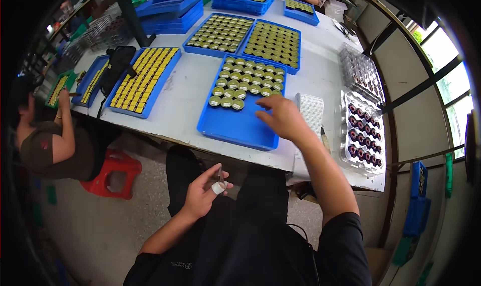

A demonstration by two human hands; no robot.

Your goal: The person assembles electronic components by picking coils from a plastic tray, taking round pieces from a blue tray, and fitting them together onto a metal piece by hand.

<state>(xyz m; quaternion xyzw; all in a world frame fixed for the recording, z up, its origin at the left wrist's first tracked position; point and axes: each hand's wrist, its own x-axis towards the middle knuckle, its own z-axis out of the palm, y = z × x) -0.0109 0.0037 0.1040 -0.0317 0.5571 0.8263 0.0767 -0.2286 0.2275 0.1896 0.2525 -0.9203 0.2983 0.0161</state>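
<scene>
While the left hand [204,192] pinches a slim dark piece [221,174] between thumb and fingers, the right hand [283,116] arches, fingers parted, nothing visibly held. Below its fingertips: blue tray [235,123]. Just beyond them: round green-topped discs [246,78] in rows, presumably light, stiff, smooth; best taken by the rims.

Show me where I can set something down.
Bare tabletop lies between the yellow-block tray and the part-filled tray. That tray's near end, bordering its round pieces, is free; the right hand is over its right side. Crowded: the right edge, with clear plastic trays, and farther back, with packed trays.
</scene>
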